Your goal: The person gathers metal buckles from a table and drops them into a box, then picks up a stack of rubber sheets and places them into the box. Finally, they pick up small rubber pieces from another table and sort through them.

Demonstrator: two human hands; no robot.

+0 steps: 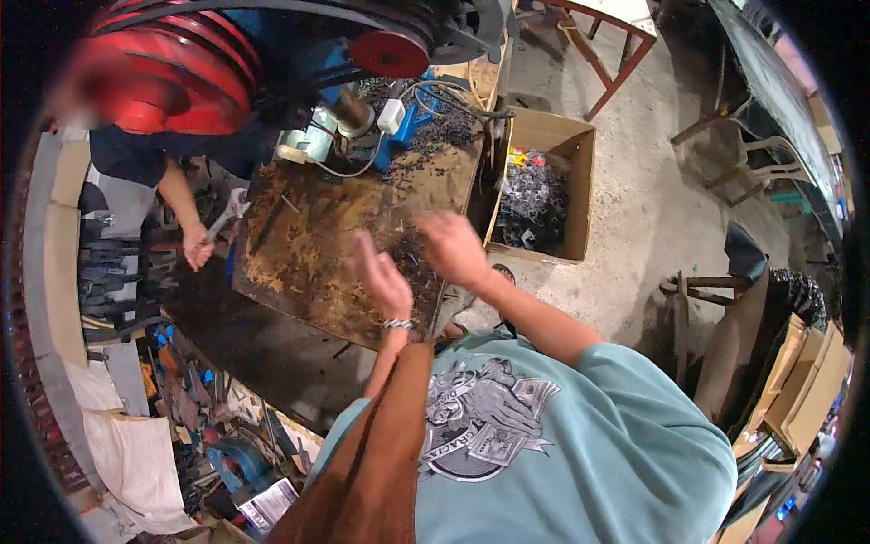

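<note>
My left hand (381,276), a metal bracelet on its wrist, hovers with fingers stretched out over the near edge of a rusty metal worktable (308,245). My right hand (453,247) is just right of it, fingers bent down over a scatter of small dark metal pieces (412,254) at the table's right edge. It is too blurred to tell whether the right hand grips any piece. A brown cloth covers my left forearm.
Another person's hand (195,245) holds a wrench (228,210) at the table's left side. A machine with a red pulley (390,50) and belt stands at the far end. A cardboard box (580,195) of metal parts sits on the floor to the right. Clutter lies lower left.
</note>
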